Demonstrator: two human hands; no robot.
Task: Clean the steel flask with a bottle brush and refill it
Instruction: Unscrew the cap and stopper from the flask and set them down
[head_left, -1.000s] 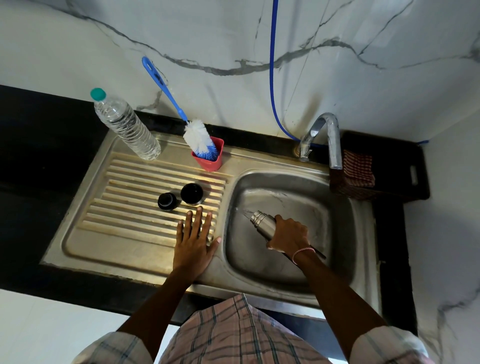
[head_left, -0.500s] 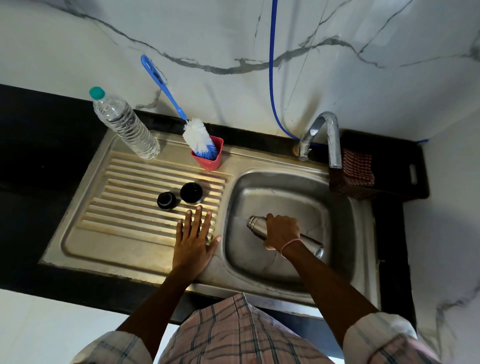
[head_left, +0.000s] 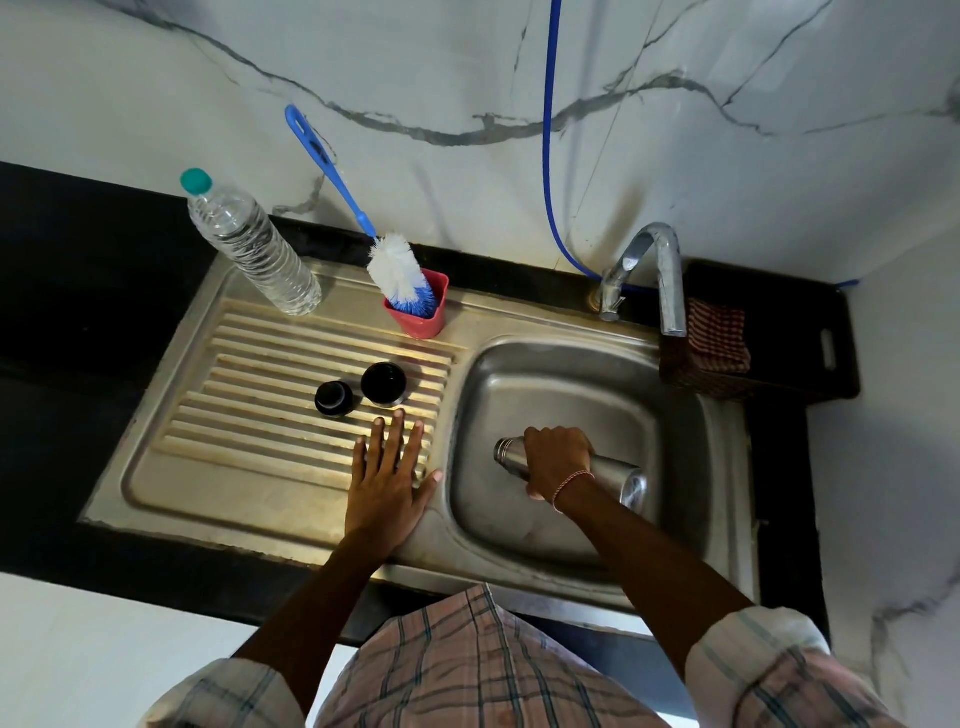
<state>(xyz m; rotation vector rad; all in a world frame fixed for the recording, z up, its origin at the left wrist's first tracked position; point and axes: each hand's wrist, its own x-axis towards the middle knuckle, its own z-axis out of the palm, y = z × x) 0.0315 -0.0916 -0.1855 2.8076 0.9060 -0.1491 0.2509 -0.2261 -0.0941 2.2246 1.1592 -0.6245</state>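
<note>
Right hand (head_left: 558, 460): fingers clamped round steel flask (head_left: 615, 474), held sideways in sink basin (head_left: 545, 384), mouth apparently leftward. Left hand (head_left: 387, 478) flat, fingers spread, on drainboard (head_left: 234, 467).

The flask (head_left: 613, 470) is silver, the brush (head_left: 397, 270) blue and white, its cup (head_left: 421, 325) red, the shirt (head_left: 467, 670) plaid.

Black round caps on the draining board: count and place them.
2. Smaller black round cap lies left, larger black round cap right of it, both beyond the left hand.
</note>
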